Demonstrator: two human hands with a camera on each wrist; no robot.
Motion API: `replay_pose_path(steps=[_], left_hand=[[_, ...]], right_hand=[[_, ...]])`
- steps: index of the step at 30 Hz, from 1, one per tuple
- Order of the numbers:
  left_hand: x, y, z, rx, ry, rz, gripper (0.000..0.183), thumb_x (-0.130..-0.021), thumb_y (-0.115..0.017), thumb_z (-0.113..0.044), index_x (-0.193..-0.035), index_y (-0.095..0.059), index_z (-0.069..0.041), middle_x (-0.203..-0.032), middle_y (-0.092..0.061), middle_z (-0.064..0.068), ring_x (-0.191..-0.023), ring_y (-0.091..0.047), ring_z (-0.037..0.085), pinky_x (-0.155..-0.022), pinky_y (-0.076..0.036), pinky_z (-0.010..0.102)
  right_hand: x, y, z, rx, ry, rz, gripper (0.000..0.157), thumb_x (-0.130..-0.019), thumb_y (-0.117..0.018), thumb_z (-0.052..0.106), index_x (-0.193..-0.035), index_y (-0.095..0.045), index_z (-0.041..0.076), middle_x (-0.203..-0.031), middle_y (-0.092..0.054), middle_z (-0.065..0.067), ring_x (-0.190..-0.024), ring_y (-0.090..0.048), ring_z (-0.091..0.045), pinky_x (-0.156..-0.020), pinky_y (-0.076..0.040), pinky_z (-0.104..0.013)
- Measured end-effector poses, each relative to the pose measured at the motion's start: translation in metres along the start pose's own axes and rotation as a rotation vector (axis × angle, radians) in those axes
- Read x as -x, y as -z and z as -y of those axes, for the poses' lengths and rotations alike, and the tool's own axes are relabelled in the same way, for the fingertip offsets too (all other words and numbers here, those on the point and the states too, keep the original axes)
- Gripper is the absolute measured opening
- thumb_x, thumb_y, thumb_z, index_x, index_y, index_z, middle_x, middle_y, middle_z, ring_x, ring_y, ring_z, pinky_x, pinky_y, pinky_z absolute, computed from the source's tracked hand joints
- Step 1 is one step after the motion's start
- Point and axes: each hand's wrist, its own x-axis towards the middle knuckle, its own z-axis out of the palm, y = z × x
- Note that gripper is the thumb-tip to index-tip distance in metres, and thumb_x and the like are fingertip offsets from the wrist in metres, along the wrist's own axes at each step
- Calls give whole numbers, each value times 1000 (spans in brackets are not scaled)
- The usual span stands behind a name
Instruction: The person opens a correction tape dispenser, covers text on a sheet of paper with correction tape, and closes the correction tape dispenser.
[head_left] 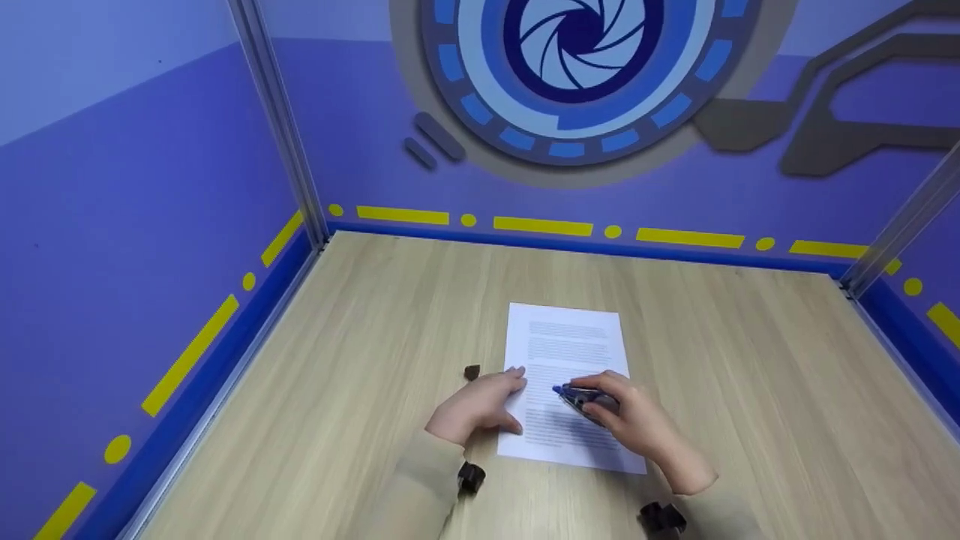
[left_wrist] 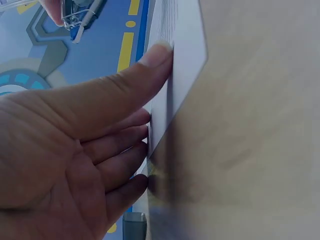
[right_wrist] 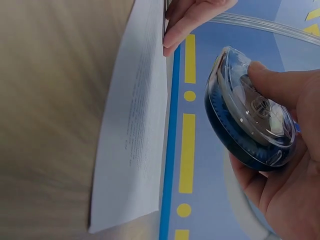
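A printed sheet of paper (head_left: 564, 319) lies on the wooden table, its lines of text running across. My left hand (head_left: 478, 405) rests at the sheet's left edge, with the thumb (left_wrist: 156, 56) and fingertips touching down there. My right hand (head_left: 643, 421) holds a correction tape dispenser (right_wrist: 250, 112) between thumb and fingers, raised over the middle of the page. The dispenser has a clear and dark blue casing, and its blue tip points left in the head view. Just beyond my left hand sits a small dark block (head_left: 472, 371).
The wooden tabletop (head_left: 360, 337) spreads around the sheet. Blue-purple panels with yellow dashes (head_left: 403, 215) border it at the back and both sides, joined by metal corner posts (head_left: 281, 112). A dark band piece (head_left: 471, 478) shows at the left wrist, another (head_left: 663, 517) at the right.
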Motion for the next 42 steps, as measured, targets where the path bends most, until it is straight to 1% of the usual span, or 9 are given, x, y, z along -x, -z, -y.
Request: replay_pose_path(steps=[3,6,10,13,16,20,29,35,42], left_hand=[[-1,-1,-1,36,6,-6,76,-78,-90,-19,-144,-57,-1,-162,-43,13,-153,-40,28,-126,-34,35],[-3,-1,-2,37,22,-21,68,-79,-88,-19,-139,-62,0,-161,-45,13,-152,-42,28,-126,-35,35],[-2,-3,-6,-60,34,-22,58,-82,-86,-22,-135,-67,-6,-159,-49,11,-150,-45,26,-124,-37,33],[-1,-3,-8,-104,28,3,61,-83,-86,-27,-138,-66,-11,-161,-47,10,-150,-44,25,-124,-36,32],[1,-2,-7,-79,31,32,71,-80,-88,-29,-143,-62,-10,-163,-43,9,-153,-40,25,-126,-35,32],[1,-1,-6,-49,27,41,78,-78,-90,-29,-146,-58,-9,-165,-40,10,-154,-38,25,-126,-33,33],[1,-1,-6,-63,42,17,71,-83,-86,-26,-144,-58,-3,-164,-42,12,-152,-40,27,-126,-35,35],[1,0,-3,21,42,41,80,-82,-87,-27,-151,-52,-5,-167,-37,9,-155,-35,26,-128,-31,37],[1,-2,2,50,24,54,84,-82,-88,-25,-153,-48,-6,-168,-34,7,-157,-32,24,-129,-29,34]], right_hand=[[-3,0,-1,12,5,19,36,-89,-75,1,-122,-72,14,-116,-74,-2,-106,-71,-19,-91,-62,-39],[-6,-1,-2,28,21,33,35,-89,-76,1,-121,-72,13,-115,-74,-2,-107,-72,-21,-91,-62,-42],[-10,-6,-2,83,82,42,34,-87,-78,3,-118,-73,14,-108,-75,0,-100,-72,-16,-86,-62,-39],[-14,-10,-1,141,124,67,32,-87,-80,5,-117,-75,16,-105,-75,2,-95,-72,-13,-81,-62,-36],[-17,-11,2,169,136,113,30,-88,-79,6,-117,-75,16,-104,-75,2,-94,-72,-13,-79,-61,-35],[-22,-12,4,179,142,145,29,-89,-79,7,-116,-76,16,-104,-75,1,-92,-72,-12,-78,-61,-34],[-29,-13,4,218,133,190,29,-90,-78,7,-117,-77,16,-104,-75,1,-91,-71,-11,-77,-60,-33],[-35,-14,4,236,148,211,28,-89,-78,6,-115,-78,17,-102,-75,2,-90,-71,-10,-77,-61,-33],[-42,-16,6,285,181,226,24,-89,-77,5,-110,-80,17,-97,-75,1,-87,-71,-11,-78,-61,-34]])
